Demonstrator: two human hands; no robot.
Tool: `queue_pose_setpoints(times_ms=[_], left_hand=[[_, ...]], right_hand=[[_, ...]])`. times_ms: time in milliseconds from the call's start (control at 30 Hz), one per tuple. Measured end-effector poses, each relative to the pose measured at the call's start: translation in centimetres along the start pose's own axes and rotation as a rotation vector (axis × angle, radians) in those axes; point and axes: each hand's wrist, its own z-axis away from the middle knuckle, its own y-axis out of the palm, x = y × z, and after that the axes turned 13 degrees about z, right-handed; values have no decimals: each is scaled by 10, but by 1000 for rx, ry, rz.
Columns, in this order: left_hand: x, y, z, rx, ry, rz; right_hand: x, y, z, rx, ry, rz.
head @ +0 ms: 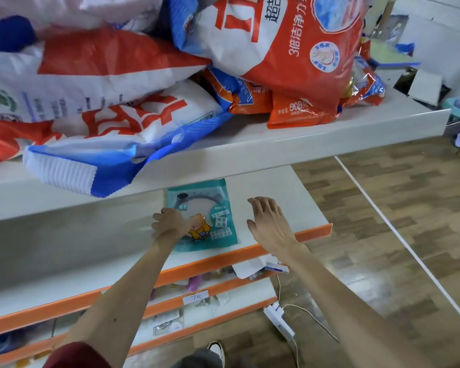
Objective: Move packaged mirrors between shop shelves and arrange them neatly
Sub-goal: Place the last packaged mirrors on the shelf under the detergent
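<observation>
From where I stand, the teal plastic mirror packet (215, 208), printed with a cartoon bear in yellow, lies flat on the white shelf with the orange front strip (276, 187). Its far end is tucked just under the shelf above. The person's left hand (170, 224) is at the packet's left edge, fingers curled in and grasping it there. The right hand (268, 224) hangs just to the packet's right, apart from it, fingers straight and loose, holding nothing (whether the palm touches the shelf I can't make out). On the white upper shelf (329, 128) big red, white and blue detergent bags (290, 62) are heaped, one sagging over the front lip. Down on the wood-pattern floor (396, 208) sits a white power strip (278, 321).
</observation>
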Motion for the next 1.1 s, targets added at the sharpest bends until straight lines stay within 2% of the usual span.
queue_pose_setpoints(times_ms=[133,233,400,500,567,733,933,1033,1100], left_hand=[[-10,11,5,-50,-56,-2],[-10,11,-1,-1,-105,6],[-6,5,-1,42,-68,-3],[-4,4,-8,91,-56,159],[-5,0,-9,130,1,377],[-3,-22,3,69,45,656],[2,-65,40,67,-14,793],[20,-88,64,49,-66,956],[36,-104,87,37,-35,1054]], right_hand=[[8,8,5,-14,13,-6],[9,12,13,-20,19,22],[8,3,17,-18,56,30],[4,-2,16,-40,62,54],[0,-4,15,-37,72,56],[4,-20,13,-30,50,45],[13,-62,17,-56,-99,75],[19,-86,26,-103,-154,108],[25,-98,39,-145,-190,120]])
